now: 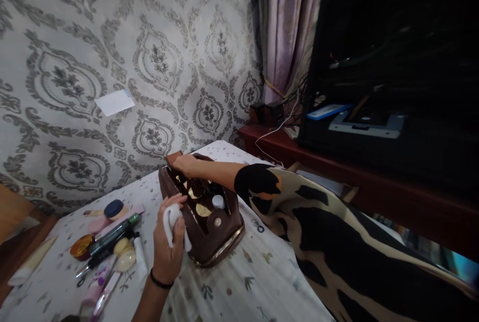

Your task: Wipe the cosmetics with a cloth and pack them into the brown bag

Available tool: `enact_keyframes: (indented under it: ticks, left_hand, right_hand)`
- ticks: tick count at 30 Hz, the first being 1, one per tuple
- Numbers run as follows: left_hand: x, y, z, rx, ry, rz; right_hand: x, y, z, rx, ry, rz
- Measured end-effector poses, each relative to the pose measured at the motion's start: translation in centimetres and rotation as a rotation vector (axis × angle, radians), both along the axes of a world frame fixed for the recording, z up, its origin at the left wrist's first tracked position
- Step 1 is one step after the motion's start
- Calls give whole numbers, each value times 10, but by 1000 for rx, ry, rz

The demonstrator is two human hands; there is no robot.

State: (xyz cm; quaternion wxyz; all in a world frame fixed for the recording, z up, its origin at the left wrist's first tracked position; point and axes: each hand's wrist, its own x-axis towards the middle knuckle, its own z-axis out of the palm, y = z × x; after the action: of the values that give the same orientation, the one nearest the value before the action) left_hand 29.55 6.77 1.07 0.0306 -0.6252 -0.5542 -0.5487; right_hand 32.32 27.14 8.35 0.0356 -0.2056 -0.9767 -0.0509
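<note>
Brown bag (207,246) lies at 2 o'clock from left hand (170,235), long axis 11-to-5, left fingers folded round white cloth (171,218), right hand (187,165) nearer its 11 o'clock end, curled at brown tab (172,157), can't tell if pinching.

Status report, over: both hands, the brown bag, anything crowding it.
Left hand gripping white cloth. Right hand at far end of brown bag. Bag open, items inside. Loose cosmetics to its left, apart from it.
</note>
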Motion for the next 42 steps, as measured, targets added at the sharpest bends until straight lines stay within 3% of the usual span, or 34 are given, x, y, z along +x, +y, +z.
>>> enact_keyframes:
  ticks: [16,19,24,28,36,40,42]
  left_hand:
    - [0,2,-2,10,-3,-12]
    - [-2,1,-2,4,-4,-20]
    - [-3,-1,-1,-33,-36,-23]
    - [1,-1,3,-57,-119,17]
    - [1,-8,27,-89,-324,128]
    - [-11,-29,20,-74,-380,230]
    - [-16,-44,10,-151,-325,270]
  right_hand:
    - [10,0,1,-10,41,49]
    - [14,-3,12,-21,85,43]
    - [40,-15,50,-63,227,25]
    - [87,-35,62,-102,585,22]
    - [165,-84,17,-323,902,220]
    - [184,-120,-11,-306,894,444]
    - [187,-140,-28,-263,827,515]
